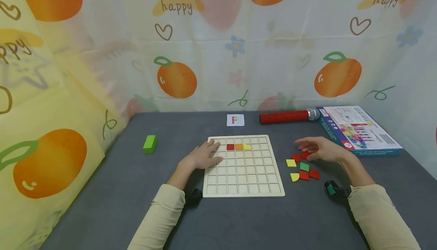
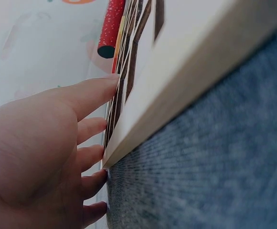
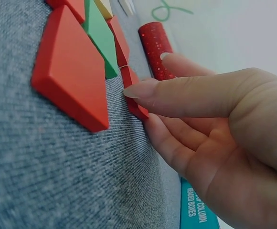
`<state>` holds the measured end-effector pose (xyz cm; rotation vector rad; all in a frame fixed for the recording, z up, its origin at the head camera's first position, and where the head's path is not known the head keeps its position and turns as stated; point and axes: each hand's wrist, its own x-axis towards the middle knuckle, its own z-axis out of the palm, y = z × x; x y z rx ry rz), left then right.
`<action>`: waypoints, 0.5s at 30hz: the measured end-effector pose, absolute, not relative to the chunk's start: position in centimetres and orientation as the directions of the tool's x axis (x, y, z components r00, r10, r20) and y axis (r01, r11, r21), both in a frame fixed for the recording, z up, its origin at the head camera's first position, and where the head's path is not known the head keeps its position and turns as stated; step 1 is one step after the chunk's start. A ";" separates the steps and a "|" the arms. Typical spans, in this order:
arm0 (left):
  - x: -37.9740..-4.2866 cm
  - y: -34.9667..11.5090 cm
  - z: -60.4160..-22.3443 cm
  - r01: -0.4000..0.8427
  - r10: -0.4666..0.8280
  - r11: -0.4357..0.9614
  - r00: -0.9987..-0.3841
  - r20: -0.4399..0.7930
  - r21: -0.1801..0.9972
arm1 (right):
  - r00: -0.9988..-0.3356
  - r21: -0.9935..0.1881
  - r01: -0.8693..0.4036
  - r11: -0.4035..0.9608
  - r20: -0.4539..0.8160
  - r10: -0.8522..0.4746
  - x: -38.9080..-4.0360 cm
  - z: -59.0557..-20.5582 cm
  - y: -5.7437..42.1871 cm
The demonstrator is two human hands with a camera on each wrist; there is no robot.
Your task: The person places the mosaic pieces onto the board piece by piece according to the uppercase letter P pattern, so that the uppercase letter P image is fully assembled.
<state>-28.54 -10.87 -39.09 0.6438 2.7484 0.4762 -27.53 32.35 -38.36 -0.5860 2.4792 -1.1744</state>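
A pale wooden grid board (image 1: 241, 187) lies on the grey table. Its upper part holds a red tile (image 1: 230, 147), an orange tile (image 1: 239, 147) and a yellow tile (image 1: 247, 147) in a row. My left hand (image 1: 204, 156) rests on the board's left edge, fingers spread, with the thumb along the rim in the left wrist view. My right hand (image 1: 322, 148) hovers low over loose tiles right of the board. Its thumb and fingers stand around a red square tile (image 3: 136, 107), fingertips right at its edges. A green tile (image 1: 304, 167) and several red and yellow pieces lie close by.
A small pattern card (image 1: 235, 120) lies behind the board. Farther right are a red glittery cylinder with a silver head (image 1: 285, 117) and a flat printed box (image 1: 362, 128). A green block (image 1: 150, 144) stands at the left. A fruit-print curtain (image 1: 211, 52) borders the table's back.
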 end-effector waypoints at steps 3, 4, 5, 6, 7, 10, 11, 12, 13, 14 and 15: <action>-28.7 -10.8 -39.1 0.378 0.467 0.849 -0.864 -0.189 0.370 | -0.871 -0.777 -0.220 0.590 -0.117 -0.477 -27.7 -38.5 32.4; -28.8 -10.8 -39.2 0.376 0.465 0.851 -0.864 -0.194 0.366 | -0.875 -0.772 -0.216 0.597 -0.117 -0.469 -27.7 -38.5 32.5; -28.8 -10.7 -39.2 0.376 0.465 0.851 -0.864 -0.194 0.366 | -0.876 -0.769 -0.221 0.600 -0.113 -0.468 -27.8 -38.6 32.6; -28.8 -10.7 -39.2 0.375 0.465 0.851 -0.864 -0.196 0.367 | -0.877 -0.765 -0.226 0.603 -0.109 -0.468 -27.8 -38.6 32.6; -28.9 -10.7 -39.2 0.373 0.464 0.852 -0.864 -0.198 0.368 | -0.879 -0.763 -0.227 0.606 -0.108 -0.464 -27.8 -38.6 32.6; -28.8 -10.8 -39.2 0.370 0.465 0.847 -0.863 -0.197 0.381 | -0.884 -0.763 -0.221 0.607 -0.107 -0.456 -27.9 -38.6 32.6; -28.7 -10.8 -39.1 0.370 0.467 0.845 -0.862 -0.197 0.386 | -0.885 -0.766 -0.217 0.605 -0.108 -0.453 -27.8 -38.6 32.6; -28.8 -11.0 -39.3 0.381 0.477 0.838 -0.860 -0.184 0.390 | -0.885 -0.766 -0.214 0.606 -0.110 -0.452 -27.9 -38.6 32.6; -28.8 -11.0 -39.2 0.382 0.478 0.837 -0.859 -0.183 0.392 | -0.888 -0.769 -0.205 0.606 -0.114 -0.445 -27.9 -38.5 32.6; -28.8 -11.0 -39.2 0.382 0.478 0.836 -0.859 -0.182 0.395 | -0.888 -0.771 -0.202 0.604 -0.116 -0.445 -27.8 -38.5 32.5; -28.7 -11.1 -39.2 0.382 0.479 0.835 -0.858 -0.183 0.396 | -0.889 -0.772 -0.198 0.604 -0.118 -0.442 -27.8 -38.4 32.4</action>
